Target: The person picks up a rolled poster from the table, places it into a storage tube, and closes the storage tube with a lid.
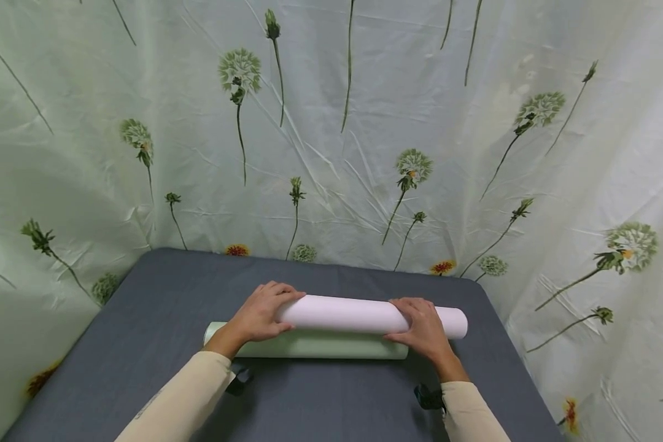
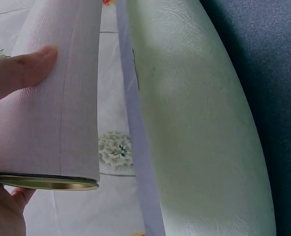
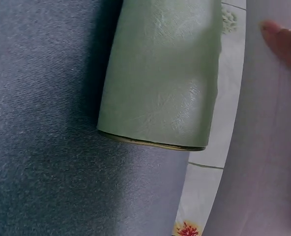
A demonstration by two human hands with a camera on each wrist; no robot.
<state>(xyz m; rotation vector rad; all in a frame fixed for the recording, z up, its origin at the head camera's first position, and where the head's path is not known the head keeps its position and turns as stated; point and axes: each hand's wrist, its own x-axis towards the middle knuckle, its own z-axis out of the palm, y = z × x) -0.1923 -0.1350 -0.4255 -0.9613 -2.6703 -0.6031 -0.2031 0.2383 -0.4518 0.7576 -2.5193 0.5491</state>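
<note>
A pale pink roll (image 1: 348,314) of textured sheet material, like wallpaper, is held crosswise in both hands. My left hand (image 1: 262,312) grips it at its left end, thumb on the near side and fingers over the top. My right hand (image 1: 422,325) grips it the same way, a little in from the right end. Just in front and below, a pale green roll (image 1: 320,345) lies on the table, reaching further left than the pink one. In the left wrist view, a gap separates the pink roll (image 2: 47,123) from the green roll (image 2: 204,123). The pink roll's left end shows a round rim.
A dark grey cloth covers the table (image 1: 309,405). Behind it and along both sides hangs a pale curtain (image 1: 331,123) printed with dandelions. Dark wrist devices (image 1: 429,397) sit under both forearms, close to the tabletop.
</note>
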